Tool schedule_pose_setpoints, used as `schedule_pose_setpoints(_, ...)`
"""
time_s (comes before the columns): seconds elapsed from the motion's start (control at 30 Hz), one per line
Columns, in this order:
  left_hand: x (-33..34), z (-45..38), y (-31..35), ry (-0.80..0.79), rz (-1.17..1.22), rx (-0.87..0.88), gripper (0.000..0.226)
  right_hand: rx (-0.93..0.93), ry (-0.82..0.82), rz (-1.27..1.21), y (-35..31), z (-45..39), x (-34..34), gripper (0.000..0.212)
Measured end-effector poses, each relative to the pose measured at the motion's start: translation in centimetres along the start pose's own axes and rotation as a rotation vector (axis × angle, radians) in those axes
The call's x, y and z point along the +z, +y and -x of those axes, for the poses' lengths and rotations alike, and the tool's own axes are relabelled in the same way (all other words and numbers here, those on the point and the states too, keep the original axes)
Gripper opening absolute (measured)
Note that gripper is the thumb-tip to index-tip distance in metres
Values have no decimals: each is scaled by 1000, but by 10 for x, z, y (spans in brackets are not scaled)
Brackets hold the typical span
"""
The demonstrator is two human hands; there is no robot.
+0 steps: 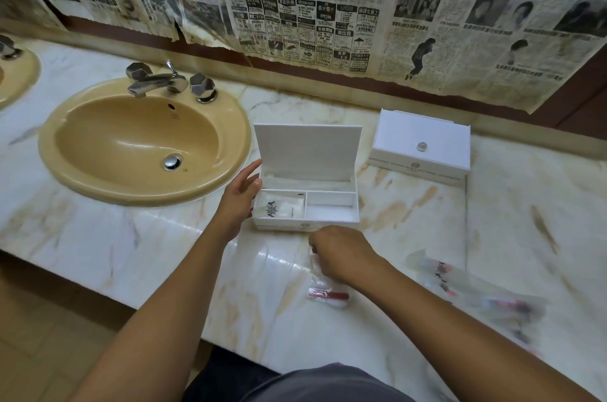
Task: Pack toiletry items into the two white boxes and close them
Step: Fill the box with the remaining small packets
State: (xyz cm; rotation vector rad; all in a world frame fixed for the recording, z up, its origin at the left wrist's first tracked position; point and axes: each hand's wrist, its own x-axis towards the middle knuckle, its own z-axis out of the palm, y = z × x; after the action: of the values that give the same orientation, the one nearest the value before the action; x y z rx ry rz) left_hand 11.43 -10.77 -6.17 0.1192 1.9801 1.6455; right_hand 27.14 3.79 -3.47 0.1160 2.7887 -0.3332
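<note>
With the open box (307, 201) steadied by the straight-fingered left hand (241, 196), a clear sachet (323, 286) is pinched by the curled right hand (338, 252), apparently to be lifted into the empty compartment just beyond.

Single head-worn view, wide-angle (edges bow), looking forward and down from standing height over a marble counter (170, 257). Open white box (307, 191) sits centre frame, close; sink (144, 142) to the left; newspaper-covered wall (328, 7) fills the top. No second view.
</note>
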Motion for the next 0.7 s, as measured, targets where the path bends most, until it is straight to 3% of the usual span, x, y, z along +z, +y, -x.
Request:
schedule_pose_setpoints(0.2, 1, 1, 1, -13, 11, 14, 36, -12, 193, -78, 1, -6, -46, 25)
schedule_pose_setpoints(0.3, 0, -1, -1, -13, 25, 14, 36, 17, 306, -125, 7, -16, -64, 19)
schedule_pose_setpoints(0.7, -7, -13, -14, -25, 18, 37, 35, 89, 169, 0, 16, -49, -40, 27)
